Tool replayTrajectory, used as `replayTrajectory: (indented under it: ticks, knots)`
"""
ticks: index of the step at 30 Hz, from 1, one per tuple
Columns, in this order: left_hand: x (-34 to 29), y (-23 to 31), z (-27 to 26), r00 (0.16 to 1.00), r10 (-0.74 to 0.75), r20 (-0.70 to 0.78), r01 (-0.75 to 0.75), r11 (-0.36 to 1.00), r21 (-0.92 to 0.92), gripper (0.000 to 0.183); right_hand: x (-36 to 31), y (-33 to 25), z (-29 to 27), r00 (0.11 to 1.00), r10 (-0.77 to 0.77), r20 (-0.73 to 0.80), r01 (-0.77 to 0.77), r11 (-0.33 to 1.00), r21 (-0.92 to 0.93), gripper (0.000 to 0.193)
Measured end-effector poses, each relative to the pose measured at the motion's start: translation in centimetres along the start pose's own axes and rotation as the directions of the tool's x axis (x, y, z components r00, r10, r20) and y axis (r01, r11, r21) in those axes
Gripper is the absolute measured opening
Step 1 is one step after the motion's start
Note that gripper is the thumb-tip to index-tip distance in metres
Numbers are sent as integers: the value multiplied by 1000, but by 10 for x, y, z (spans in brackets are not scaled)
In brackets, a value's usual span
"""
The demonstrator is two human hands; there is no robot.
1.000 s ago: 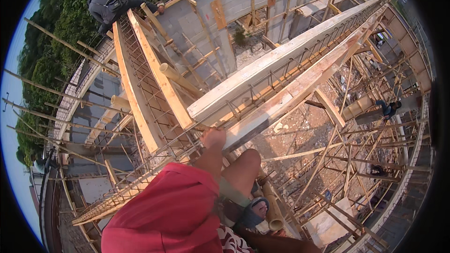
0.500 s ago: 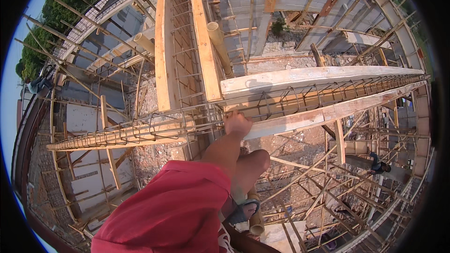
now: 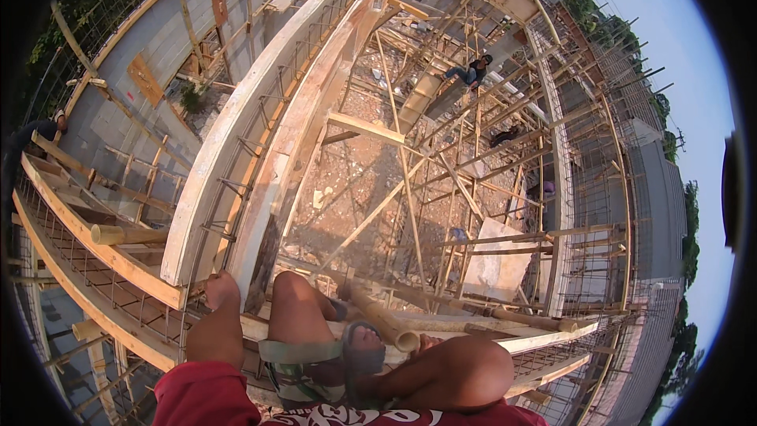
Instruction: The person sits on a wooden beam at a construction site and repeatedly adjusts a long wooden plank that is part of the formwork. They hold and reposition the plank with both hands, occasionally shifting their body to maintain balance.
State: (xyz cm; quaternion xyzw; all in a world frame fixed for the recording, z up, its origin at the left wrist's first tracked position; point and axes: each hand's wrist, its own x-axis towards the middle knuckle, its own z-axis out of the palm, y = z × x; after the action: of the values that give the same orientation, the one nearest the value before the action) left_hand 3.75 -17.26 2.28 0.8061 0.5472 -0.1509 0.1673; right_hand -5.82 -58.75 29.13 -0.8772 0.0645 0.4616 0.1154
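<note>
My left hand (image 3: pixel 221 290) reaches forward to the corner where the wooden beam forms meet. Its fingers are closed at the steel rebar (image 3: pixel 226 229), between the end of a whitish form board (image 3: pixel 206 181) and a second, weathered board (image 3: pixel 272 181). The fingertips are hidden. Beside that hand is my bent left knee (image 3: pixel 296 292). A sandalled foot (image 3: pixel 367 339) rests by a bamboo pole (image 3: pixel 386 323). Just past the pole's end, what seem to be fingers of my right hand (image 3: pixel 426 342) show behind my right knee (image 3: pixel 481 363); their grip is mostly hidden.
Another form (image 3: pixel 102 256) holding rebar curves off to the left. Well below lies rubble ground (image 3: pixel 355 181), crossed by wooden and bamboo props (image 3: pixel 406 189). A co-worker (image 3: pixel 471 71) sits at the far side; part of another person (image 3: pixel 59 120) appears at far left.
My view has swung to the right, so the beams, co-worker and far scaffolding appear turned and shifted. My left hand stays at the beam corner, closed at the rebar.
</note>
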Motion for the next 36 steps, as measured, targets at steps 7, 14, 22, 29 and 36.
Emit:
replayTrajectory:
  ticks: [7, 14, 22, 29, 36]
  knots:
    - [38, -26, 25, 977, 206, 50, -212, 950, 230, 47, -2, -20, -26, 1000, 6, 28, -8, 999, 36, 41]
    - [32, -21, 21, 974, 215, 76, -227, 948, 225, 50, -3, -25, -36, 997, 14, 76, -18, 998, 59, 40]
    - [56, -35, 37, 984, 169, 59, -178, 961, 211, 52, -20, -16, -53, 996, 70, 64, -72, 997, 35, 39]
    - [50, -32, 34, 986, 156, 56, -164, 972, 166, 53, -29, -13, -60, 993, 99, 57, -101, 995, 24, 39]
    - [42, -29, 25, 981, 182, 60, -189, 972, 138, 54, -36, -16, -65, 992, 111, 67, -113, 993, 23, 39]
